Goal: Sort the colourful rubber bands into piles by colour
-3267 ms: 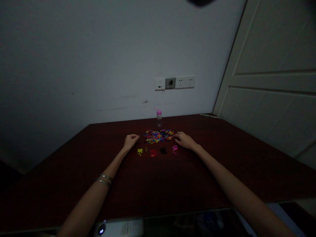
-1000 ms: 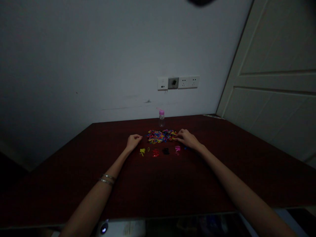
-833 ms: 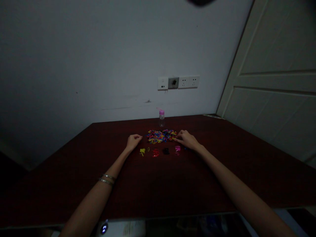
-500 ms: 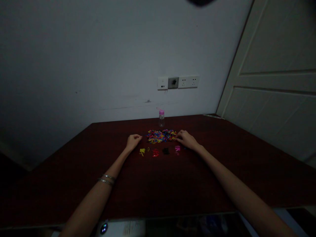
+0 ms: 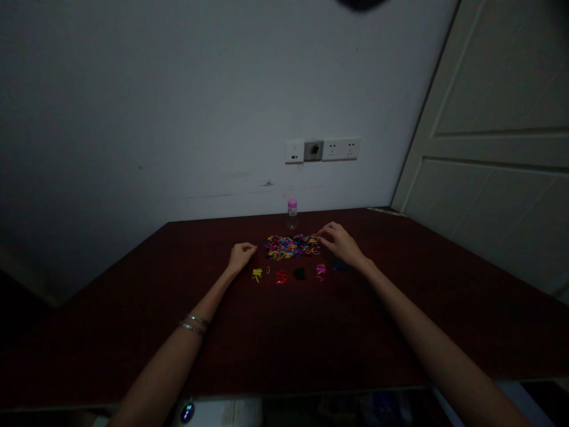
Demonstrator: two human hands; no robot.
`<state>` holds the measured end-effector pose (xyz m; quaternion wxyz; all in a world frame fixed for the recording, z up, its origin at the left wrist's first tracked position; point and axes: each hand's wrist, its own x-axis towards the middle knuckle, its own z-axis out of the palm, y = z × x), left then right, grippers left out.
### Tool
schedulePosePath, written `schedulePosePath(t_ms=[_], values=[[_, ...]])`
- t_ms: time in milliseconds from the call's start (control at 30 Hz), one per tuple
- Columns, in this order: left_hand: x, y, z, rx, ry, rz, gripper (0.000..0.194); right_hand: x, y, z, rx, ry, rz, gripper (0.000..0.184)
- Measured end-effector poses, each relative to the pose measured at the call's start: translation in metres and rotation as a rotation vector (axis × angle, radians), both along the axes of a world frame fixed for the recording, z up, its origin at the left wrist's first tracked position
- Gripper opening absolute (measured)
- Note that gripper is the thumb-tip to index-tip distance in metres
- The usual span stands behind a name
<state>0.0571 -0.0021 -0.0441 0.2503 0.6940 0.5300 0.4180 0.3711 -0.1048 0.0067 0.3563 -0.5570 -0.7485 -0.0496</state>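
Observation:
A heap of small mixed-colour rubber bands (image 5: 291, 245) lies on the dark red table (image 5: 275, 332). In front of it sit little sorted piles: yellow (image 5: 257, 274), red (image 5: 281, 276), black (image 5: 299, 273) and pink (image 5: 320, 270). My left hand (image 5: 240, 255) rests on the table left of the heap, fingers curled in loosely, nothing seen in them. My right hand (image 5: 340, 242) is raised a little at the heap's right edge, fingertips pinched at the bands. What they hold is too small to make out.
A small clear bottle with a pink cap (image 5: 292, 213) stands behind the heap near the wall. Wall sockets (image 5: 322, 150) are above it. A pale door (image 5: 493, 148) closes the right side. A grey device (image 5: 213, 412) lies at the table's near edge.
My right hand has lifted off the table and moved slightly back along the heap's right edge. My left hand has stayed in place.

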Motion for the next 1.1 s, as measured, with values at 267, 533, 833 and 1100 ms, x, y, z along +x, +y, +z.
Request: schedulePosePath(t_ms=[267,533,833,1100], values=[[0.014,-0.014,0.013,0.2,0.071,-0.051,0.03,-0.009,-0.007,0.01,0.028,0.008,0.038,0.015],[0.057,-0.057,0.036,0.09,-0.106,-0.294,0.034,-0.033,-0.012,0.005,0.051,-0.087,0.187,0.015],[0.073,-0.076,0.036,-0.077,-0.164,-0.401,0.034,-0.052,-0.02,0.003,0.028,-0.195,0.245,0.016],[0.073,-0.07,0.028,-0.133,-0.173,-0.473,0.036,-0.056,-0.022,0.002,0.043,-0.198,0.284,0.016]])
